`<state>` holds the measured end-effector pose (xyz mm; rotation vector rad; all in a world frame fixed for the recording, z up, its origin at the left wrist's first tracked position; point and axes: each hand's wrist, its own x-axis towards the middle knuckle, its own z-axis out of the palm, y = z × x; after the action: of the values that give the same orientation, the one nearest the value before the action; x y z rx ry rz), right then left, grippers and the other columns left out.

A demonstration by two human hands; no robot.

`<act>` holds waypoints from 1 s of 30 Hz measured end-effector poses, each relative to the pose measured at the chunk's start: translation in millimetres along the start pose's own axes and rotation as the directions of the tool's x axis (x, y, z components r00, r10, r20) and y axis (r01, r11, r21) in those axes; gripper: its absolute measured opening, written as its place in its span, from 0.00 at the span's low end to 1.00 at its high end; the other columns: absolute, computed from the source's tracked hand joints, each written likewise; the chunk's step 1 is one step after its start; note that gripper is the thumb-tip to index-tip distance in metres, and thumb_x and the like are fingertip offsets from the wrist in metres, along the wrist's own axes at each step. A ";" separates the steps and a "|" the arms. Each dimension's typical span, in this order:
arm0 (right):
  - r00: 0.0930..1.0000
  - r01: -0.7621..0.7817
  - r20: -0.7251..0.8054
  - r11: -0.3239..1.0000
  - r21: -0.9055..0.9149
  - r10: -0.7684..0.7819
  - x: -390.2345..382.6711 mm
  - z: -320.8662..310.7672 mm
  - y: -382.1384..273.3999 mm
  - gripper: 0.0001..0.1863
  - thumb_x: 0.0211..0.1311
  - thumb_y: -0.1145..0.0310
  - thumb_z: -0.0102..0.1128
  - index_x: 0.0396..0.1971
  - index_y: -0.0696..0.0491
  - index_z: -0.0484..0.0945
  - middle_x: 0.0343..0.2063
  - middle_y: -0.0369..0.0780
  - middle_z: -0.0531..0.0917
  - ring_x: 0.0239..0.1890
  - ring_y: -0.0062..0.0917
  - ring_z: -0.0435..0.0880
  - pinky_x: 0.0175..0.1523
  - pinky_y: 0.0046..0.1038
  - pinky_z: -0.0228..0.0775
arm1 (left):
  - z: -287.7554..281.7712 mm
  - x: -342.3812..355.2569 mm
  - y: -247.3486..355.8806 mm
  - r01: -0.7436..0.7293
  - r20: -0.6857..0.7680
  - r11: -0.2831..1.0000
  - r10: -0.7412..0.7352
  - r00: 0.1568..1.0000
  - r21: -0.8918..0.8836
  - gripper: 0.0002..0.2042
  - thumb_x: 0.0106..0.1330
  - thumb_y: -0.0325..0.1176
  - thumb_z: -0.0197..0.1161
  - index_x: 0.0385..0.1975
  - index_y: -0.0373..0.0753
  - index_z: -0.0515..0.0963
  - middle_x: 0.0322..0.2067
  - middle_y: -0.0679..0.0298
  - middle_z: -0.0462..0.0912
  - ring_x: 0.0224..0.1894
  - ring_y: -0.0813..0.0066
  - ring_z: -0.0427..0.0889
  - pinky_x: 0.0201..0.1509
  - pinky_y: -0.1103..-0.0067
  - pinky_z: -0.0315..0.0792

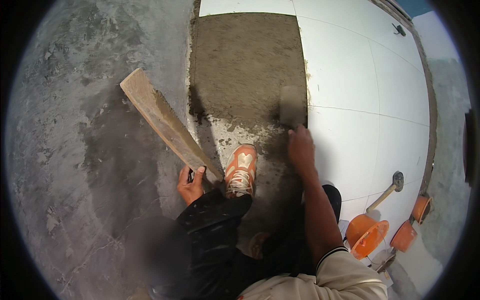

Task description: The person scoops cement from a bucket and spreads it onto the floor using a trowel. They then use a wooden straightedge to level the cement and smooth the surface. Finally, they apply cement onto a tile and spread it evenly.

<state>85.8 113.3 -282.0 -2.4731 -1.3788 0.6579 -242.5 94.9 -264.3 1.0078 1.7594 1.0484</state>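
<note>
My left hand (191, 184) grips the near end of a long wooden board (164, 122), which slants up and to the left over the grey concrete floor. My right hand (300, 148) reaches forward and holds a trowel (292, 106), blurred, against the near right part of a brown mortar bed (247, 65). My orange and white shoe (241, 169) stands between the two hands, at the near edge of the mortar. My dark trouser legs fill the lower middle.
White floor tiles (365, 90) lie right of the mortar bed. On them at the lower right are a rubber mallet (387, 190) and orange bowls (367, 234). A small dark tool (399, 29) lies at the far right. Bare concrete (75, 125) spreads to the left.
</note>
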 end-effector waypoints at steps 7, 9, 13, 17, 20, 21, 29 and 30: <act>0.994 0.065 0.055 0.935 0.349 -0.090 -56.7 29.7 -33.2 0.23 0.80 0.60 0.55 0.63 0.61 0.74 0.56 0.57 0.81 0.58 0.56 0.81 0.64 0.50 0.72 | 1.2 3.9 -8.2 -0.094 0.007 0.995 0.094 0.996 0.016 0.17 0.68 0.26 0.75 0.55 0.30 0.85 0.49 0.59 0.85 0.53 0.70 0.82 0.61 0.74 0.72; 0.999 -0.006 -0.045 0.938 0.348 0.023 -61.1 28.5 -18.5 0.22 0.79 0.61 0.55 0.62 0.61 0.74 0.55 0.57 0.81 0.56 0.56 0.81 0.61 0.51 0.74 | 3.4 6.6 -6.4 -0.114 0.001 0.993 0.114 0.994 0.032 0.17 0.68 0.26 0.74 0.56 0.30 0.85 0.49 0.59 0.85 0.52 0.69 0.82 0.61 0.74 0.72; 0.979 -0.145 -0.078 0.914 0.380 0.188 -62.1 17.5 -1.9 0.21 0.79 0.62 0.56 0.61 0.61 0.74 0.53 0.56 0.81 0.55 0.57 0.81 0.60 0.51 0.74 | -1.5 9.1 -5.9 -0.116 -0.009 0.992 0.116 0.993 0.047 0.18 0.68 0.26 0.75 0.56 0.31 0.85 0.49 0.59 0.86 0.52 0.69 0.83 0.61 0.74 0.72; 0.985 -0.127 -0.063 0.932 0.339 0.158 -51.0 11.4 6.3 0.21 0.80 0.61 0.55 0.62 0.60 0.73 0.54 0.56 0.80 0.56 0.57 0.81 0.60 0.51 0.73 | 1.3 6.7 -6.0 -0.091 0.028 0.994 0.090 0.996 0.060 0.17 0.68 0.26 0.75 0.56 0.31 0.85 0.49 0.59 0.86 0.53 0.70 0.82 0.61 0.73 0.72; 0.985 -0.161 -0.012 0.945 0.285 0.171 -44.5 8.0 1.1 0.22 0.80 0.61 0.54 0.63 0.60 0.73 0.54 0.56 0.80 0.56 0.57 0.81 0.60 0.51 0.73 | -2.9 8.6 -8.1 -0.123 0.016 0.989 0.122 0.992 0.083 0.17 0.68 0.27 0.75 0.56 0.31 0.85 0.48 0.58 0.86 0.52 0.69 0.83 0.61 0.73 0.72; 0.984 -0.167 -0.008 0.950 0.263 0.175 -43.3 7.6 2.3 0.22 0.80 0.60 0.54 0.63 0.60 0.73 0.54 0.56 0.80 0.56 0.57 0.81 0.60 0.51 0.73 | -2.4 8.6 -7.4 -0.132 0.006 0.987 0.132 0.991 0.089 0.17 0.68 0.27 0.75 0.56 0.31 0.85 0.48 0.58 0.86 0.52 0.69 0.83 0.61 0.73 0.72; 0.990 -0.110 -0.049 0.935 0.338 0.134 -56.2 20.8 7.9 0.22 0.79 0.60 0.57 0.62 0.59 0.74 0.53 0.55 0.81 0.56 0.56 0.81 0.60 0.51 0.74 | 1.6 9.2 -2.9 -0.086 0.021 0.995 0.085 0.996 0.058 0.18 0.69 0.28 0.75 0.57 0.30 0.85 0.49 0.58 0.86 0.54 0.68 0.82 0.62 0.72 0.72; 0.993 -0.089 -0.034 0.930 0.357 0.109 -60.2 19.4 3.8 0.22 0.78 0.60 0.58 0.62 0.59 0.74 0.53 0.55 0.81 0.56 0.55 0.81 0.59 0.51 0.74 | -0.6 10.7 -6.1 -0.086 0.024 0.995 0.085 0.996 0.052 0.18 0.69 0.28 0.75 0.57 0.30 0.84 0.49 0.58 0.86 0.54 0.68 0.82 0.62 0.72 0.72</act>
<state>51.7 59.8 -284.2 -2.2606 -1.0148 0.7792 -247.9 102.5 -272.4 1.1323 1.7479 1.0440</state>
